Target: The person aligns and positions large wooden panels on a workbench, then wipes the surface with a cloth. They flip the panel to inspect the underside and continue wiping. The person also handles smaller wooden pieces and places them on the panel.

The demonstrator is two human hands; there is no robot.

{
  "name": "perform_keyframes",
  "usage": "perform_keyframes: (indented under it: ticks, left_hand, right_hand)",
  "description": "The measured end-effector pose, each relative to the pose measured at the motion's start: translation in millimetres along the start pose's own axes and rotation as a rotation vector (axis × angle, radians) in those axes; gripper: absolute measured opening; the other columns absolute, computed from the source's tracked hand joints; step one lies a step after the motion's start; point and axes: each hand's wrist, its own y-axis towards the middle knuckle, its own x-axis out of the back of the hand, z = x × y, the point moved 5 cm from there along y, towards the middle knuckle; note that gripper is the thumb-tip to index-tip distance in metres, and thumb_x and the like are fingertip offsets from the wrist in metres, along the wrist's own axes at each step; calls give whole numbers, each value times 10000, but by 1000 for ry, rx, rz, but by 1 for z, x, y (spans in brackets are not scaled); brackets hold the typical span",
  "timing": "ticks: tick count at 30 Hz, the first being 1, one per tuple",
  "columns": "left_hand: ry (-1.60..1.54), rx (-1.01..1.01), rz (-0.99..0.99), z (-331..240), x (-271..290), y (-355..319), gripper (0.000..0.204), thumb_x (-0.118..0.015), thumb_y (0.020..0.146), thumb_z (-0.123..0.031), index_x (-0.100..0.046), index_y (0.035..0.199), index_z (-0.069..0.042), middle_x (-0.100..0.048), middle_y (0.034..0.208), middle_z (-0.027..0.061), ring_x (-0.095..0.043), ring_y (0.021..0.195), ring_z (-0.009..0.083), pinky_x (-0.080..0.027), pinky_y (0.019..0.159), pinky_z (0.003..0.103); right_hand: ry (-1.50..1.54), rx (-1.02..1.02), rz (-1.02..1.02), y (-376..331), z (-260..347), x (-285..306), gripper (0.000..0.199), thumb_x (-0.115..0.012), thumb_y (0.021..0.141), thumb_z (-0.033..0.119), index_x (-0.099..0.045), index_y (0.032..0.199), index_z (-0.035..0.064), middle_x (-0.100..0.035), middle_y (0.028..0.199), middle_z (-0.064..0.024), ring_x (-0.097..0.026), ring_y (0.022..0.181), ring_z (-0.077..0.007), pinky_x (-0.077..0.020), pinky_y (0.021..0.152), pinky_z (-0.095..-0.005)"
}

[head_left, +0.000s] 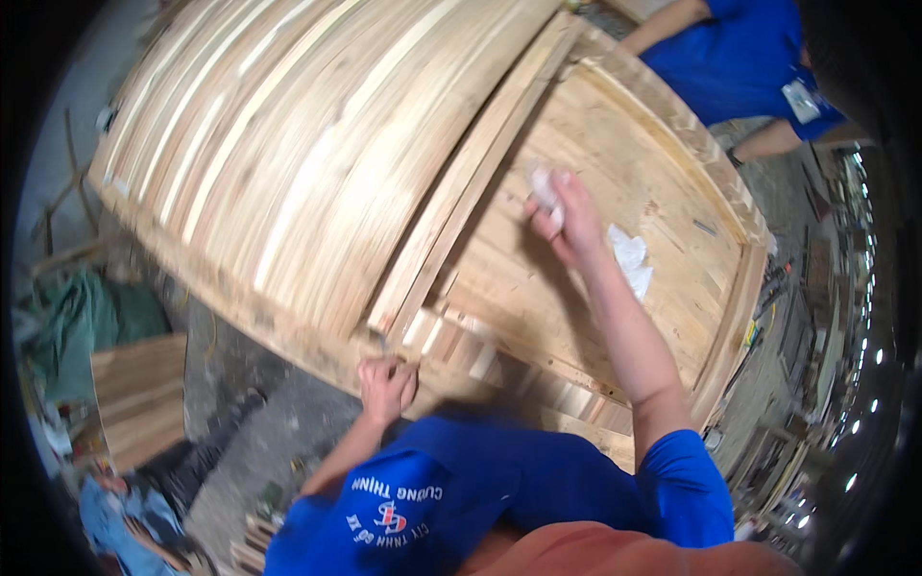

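Observation:
My right hand (573,223) is raised over the recessed wooden panel (586,125), its fingers closed round a crumpled white cloth (545,195). A second white cloth or paper (630,261) lies on the panel beside my right forearm. At the near rim of the wooden frame (456,376), my left hand (387,387) rests with its fingers curled. What those fingers hold, if anything, is hidden. Just beyond them ends a long wooden rail (471,182), which runs between the recessed panel and a broad striped wooden panel (307,125).
A person in a blue shirt (730,58) stands at the far right edge of the frame. Another person in light blue (130,518) is low at the lower left, near a board (142,398) and green fabric (91,331). Stacked wood (768,451) lies at the right.

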Motion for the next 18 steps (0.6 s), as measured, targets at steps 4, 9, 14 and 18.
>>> perform_keyframes:
  ticks: [4, 9, 14, 18]
  left_hand:
    - [-32, 5, 37, -9, 6, 15, 191, -702, 718, -175, -666, 905, -189, -537, 938, 47, -486, 892, 250, -361, 804, 418]
    - [-14, 42, 24, -6, 4, 16, 204, -700, 697, -136, -658, 896, -158, -537, 934, 86, -482, 882, 289, -363, 786, 442]
    - [166, 50, 193, 20, -20, -19, 334, -751, 650, -288, -647, 886, -76, -493, 1054, 240, -422, 1054, 461, -321, 929, 574]
    - [190, 109, 175, 28, -28, -22, 330, -743, 658, -278, -636, 896, -75, -487, 1052, 230, -423, 1046, 447, -321, 926, 563]
  right_hand:
    - [51, 228, -207, 81, 82, 90, 198, -460, 970, 273, -486, 1045, 91, -532, 698, -39, -400, 448, -80, -286, 369, -211]
    - [-448, 495, -496, 170, 155, 151, 304, -514, 932, 329, -538, 1049, 50, -591, 792, -91, -512, 586, -158, -418, 529, -293]
    - [-1049, 737, -772, 253, 188, 156, 432, -504, 897, 415, -569, 1124, 53, -642, 1028, -189, -601, 986, -340, -452, 847, -416]
    - [-1196, 611, -788, 283, 188, 149, 412, -457, 904, 445, -573, 1117, 113, -639, 1042, -211, -591, 1017, -375, -449, 857, -467]
